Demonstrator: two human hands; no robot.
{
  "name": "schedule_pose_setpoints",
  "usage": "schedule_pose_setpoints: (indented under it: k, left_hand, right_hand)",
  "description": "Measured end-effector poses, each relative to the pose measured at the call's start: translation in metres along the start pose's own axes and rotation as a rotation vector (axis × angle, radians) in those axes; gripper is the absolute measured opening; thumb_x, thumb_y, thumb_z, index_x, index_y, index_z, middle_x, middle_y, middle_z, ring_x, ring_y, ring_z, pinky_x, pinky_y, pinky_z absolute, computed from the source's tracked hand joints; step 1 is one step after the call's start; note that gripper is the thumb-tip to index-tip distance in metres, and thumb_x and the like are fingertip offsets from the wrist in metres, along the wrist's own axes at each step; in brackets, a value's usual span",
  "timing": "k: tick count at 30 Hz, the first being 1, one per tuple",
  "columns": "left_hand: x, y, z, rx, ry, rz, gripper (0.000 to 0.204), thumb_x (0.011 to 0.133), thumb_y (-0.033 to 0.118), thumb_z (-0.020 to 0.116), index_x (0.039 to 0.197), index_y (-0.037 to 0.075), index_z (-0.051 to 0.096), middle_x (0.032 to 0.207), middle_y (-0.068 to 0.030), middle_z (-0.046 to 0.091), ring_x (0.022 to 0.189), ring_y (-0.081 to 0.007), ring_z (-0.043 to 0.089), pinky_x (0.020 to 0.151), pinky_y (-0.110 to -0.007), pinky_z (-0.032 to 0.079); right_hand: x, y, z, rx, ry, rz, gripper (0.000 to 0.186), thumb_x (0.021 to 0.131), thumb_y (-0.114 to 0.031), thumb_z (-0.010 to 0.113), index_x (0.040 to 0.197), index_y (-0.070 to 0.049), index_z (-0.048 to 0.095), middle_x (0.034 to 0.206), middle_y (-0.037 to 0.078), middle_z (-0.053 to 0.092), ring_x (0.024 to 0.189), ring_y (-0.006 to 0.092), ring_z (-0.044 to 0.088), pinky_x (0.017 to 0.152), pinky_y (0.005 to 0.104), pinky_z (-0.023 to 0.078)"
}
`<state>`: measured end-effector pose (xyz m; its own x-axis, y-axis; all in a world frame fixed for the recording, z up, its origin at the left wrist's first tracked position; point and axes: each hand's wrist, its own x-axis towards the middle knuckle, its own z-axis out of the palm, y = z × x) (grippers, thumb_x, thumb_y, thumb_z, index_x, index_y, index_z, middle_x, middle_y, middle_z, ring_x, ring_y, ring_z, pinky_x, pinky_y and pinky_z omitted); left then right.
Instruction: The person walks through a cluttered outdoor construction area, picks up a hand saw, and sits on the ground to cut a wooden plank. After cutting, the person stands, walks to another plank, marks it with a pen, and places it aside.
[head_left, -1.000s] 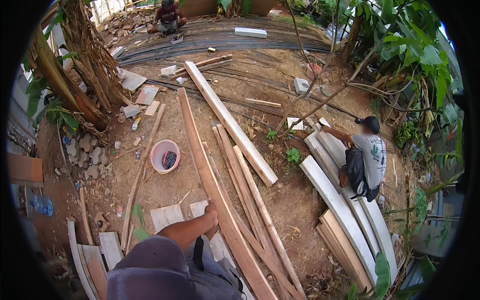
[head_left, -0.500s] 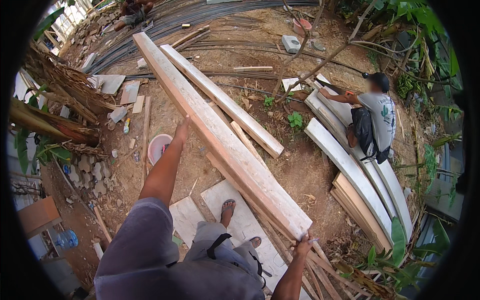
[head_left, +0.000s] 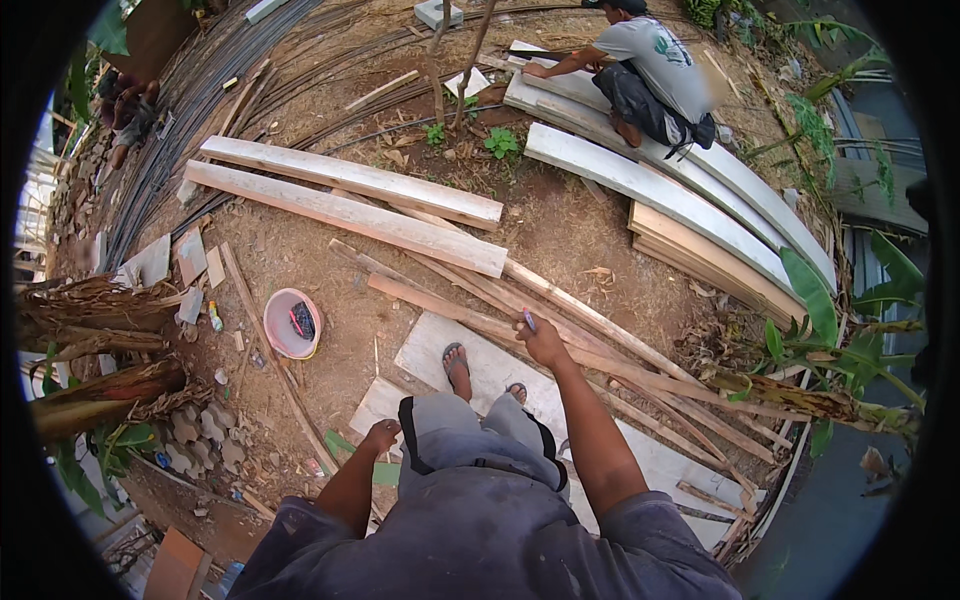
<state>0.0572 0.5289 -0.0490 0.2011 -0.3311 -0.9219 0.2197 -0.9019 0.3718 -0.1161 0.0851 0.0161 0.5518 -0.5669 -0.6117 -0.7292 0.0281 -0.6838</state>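
Note:
My right hand (head_left: 543,342) is closed around a slim pen (head_left: 529,320), held out over the long wooden strips (head_left: 600,350) in front of me. My left hand (head_left: 381,436) hangs low beside my left thigh; its fingers are mostly hidden from above. Beyond the strips, two long timber beams lie side by side on the ground: the nearer beam (head_left: 345,215) and the farther beam (head_left: 350,178). Neither hand touches them. My feet stand on a pale board (head_left: 425,350).
A pink bucket (head_left: 271,322) with dark things inside stands at the left. Far right, a co-worker (head_left: 650,70) squats by several whitish beams (head_left: 650,190). Bundled steel rods (head_left: 160,170) and a thin tree trunk (head_left: 437,85) are farther back. Banana stems (head_left: 110,395) rise at the left edge.
Both hands have let go of the long beam, which now lies on the ground beside the other. My left hand has dropped to my side; the right has drawn inward with the pen.

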Motion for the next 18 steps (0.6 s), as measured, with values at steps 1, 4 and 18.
schedule_pose_setpoints:
  k: [1, 4, 18]
  left_hand:
    - [-0.005, -0.001, 0.004, 0.004, -0.084, -0.075, 0.046, 0.095, 0.039, 0.058, 0.126, 0.005, 0.058, 0.098, -0.0079, 0.064, 0.078, -0.0154, 0.06, 0.067, -0.034, 0.049]
    - [-0.029, 0.018, 0.02, -0.021, -0.236, -0.133, 0.052, 0.096, 0.044, 0.054, 0.139, 0.013, 0.049, 0.119, -0.0057, 0.063, 0.101, -0.0183, 0.061, 0.08, -0.041, 0.051]
    - [-0.076, 0.099, 0.045, 0.346, -0.538, -0.46, 0.045, 0.099, 0.045, 0.052, 0.13, 0.013, 0.059, 0.119, -0.0079, 0.068, 0.102, -0.0216, 0.067, 0.088, -0.039, 0.05]
  right_hand:
    - [-0.02, 0.036, 0.006, 0.015, -0.004, -0.015, 0.032, 0.093, -0.016, 0.058, 0.123, -0.007, 0.064, 0.091, 0.011, 0.069, 0.082, 0.0196, 0.067, 0.074, 0.0362, 0.052]
    - [-0.093, 0.148, 0.02, -0.167, 0.029, 0.208, 0.03, 0.086, -0.021, 0.061, 0.112, -0.008, 0.07, 0.08, 0.018, 0.07, 0.073, 0.0284, 0.069, 0.07, 0.0393, 0.054]
    - [-0.329, 0.337, 0.01, 0.88, 0.296, 0.648, 0.031, 0.093, -0.012, 0.057, 0.123, -0.013, 0.062, 0.092, 0.005, 0.066, 0.066, 0.0163, 0.061, 0.054, 0.0339, 0.048]
